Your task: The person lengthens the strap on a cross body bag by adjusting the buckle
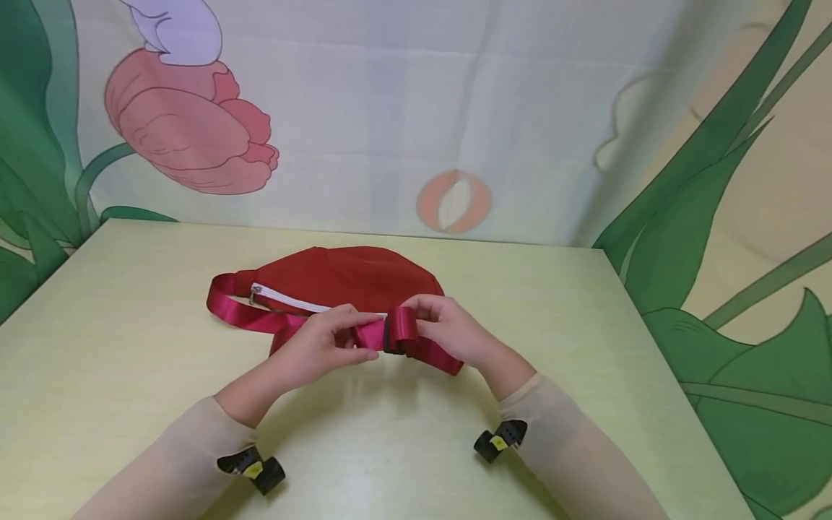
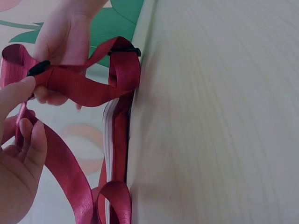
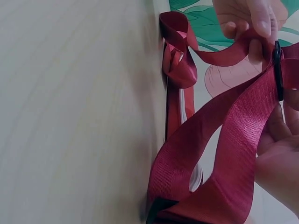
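Observation:
A red waist bag (image 1: 351, 278) with a white zipper (image 1: 289, 297) lies on the table, its dark red strap (image 1: 240, 312) looping toward me. Both hands hold a raised stretch of this strap in front of the bag. My left hand (image 1: 318, 339) pinches the webbing just left of a black slide buckle (image 1: 388, 336). On the other side, my right hand (image 1: 448, 328) grips the strap by a short loop (image 1: 404, 325) that stands up through the buckle. In the right wrist view the buckle (image 3: 277, 70) sits between the two hands, and a second black fitting (image 3: 161, 210) shows low on the strap.
The pale wooden table (image 1: 390, 448) spreads around the bag. Behind it hangs a printed cloth (image 1: 364, 108) with flowers and leaves. Each sleeve carries a small black camera, one on the left wrist (image 1: 253, 469) and one on the right (image 1: 500, 439).

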The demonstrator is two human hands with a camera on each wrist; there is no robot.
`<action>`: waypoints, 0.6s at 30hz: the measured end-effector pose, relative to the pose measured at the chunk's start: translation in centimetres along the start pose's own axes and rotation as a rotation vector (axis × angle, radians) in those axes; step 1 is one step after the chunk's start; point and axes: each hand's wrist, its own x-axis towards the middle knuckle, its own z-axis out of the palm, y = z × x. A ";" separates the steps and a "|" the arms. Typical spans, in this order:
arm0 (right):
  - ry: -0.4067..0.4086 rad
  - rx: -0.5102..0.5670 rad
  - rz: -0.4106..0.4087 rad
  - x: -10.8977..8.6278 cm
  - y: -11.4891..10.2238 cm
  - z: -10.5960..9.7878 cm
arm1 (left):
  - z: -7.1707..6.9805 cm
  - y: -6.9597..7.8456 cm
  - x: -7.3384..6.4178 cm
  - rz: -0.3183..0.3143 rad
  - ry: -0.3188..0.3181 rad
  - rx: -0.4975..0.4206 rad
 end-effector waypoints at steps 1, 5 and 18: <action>0.000 0.012 -0.005 0.0 0.1 0.0 | 0.1 0.1 0.1 0.010 0.004 0.005; -0.007 0.039 -0.024 0.2 0.4 0.2 | 0.4 0.6 0.3 0.030 -0.009 -0.003; -0.012 -0.023 0.006 -0.5 -0.2 -0.5 | -0.2 0.5 -0.2 -0.026 -0.003 -0.013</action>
